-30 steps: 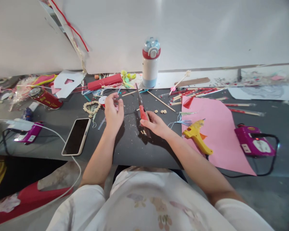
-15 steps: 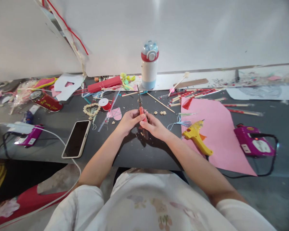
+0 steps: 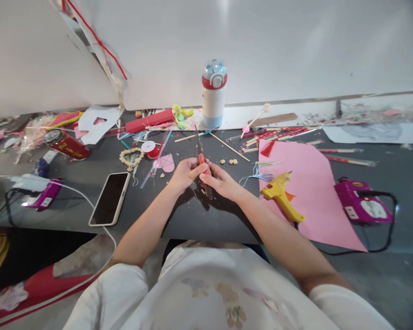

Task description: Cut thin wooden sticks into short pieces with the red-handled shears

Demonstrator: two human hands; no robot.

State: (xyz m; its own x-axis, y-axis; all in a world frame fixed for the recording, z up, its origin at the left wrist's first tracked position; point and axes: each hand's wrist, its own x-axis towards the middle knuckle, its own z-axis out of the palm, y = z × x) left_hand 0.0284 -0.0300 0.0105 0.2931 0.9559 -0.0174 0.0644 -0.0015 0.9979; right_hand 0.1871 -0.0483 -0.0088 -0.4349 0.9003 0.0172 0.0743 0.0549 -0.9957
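Both my hands meet over the middle of the dark table (image 3: 151, 206). My left hand (image 3: 186, 174) and my right hand (image 3: 222, 181) are closed around the red handle of a slim tool (image 3: 202, 159), whose dark metal blades point away from me; its exact kind is hard to tell. Small pale crumbs (image 3: 233, 162) lie right of my fingers. A pink heart-shaped piece with drawn lines (image 3: 167, 163) rests to the left, near a red thread spool (image 3: 150, 149) and a beaded loop (image 3: 131, 158).
A bottle (image 3: 213, 94) stands behind my hands. At left are a phone (image 3: 109, 199), a white cable and a tilted red can (image 3: 67, 144). At right, a yellow glue gun (image 3: 282, 197) lies on pink paper (image 3: 316, 201), beside a purple power box (image 3: 363, 201). Sticks lie behind.
The tool's tip has shifted slightly to the left and away from me. Both hands keep nearly the same place and hold.
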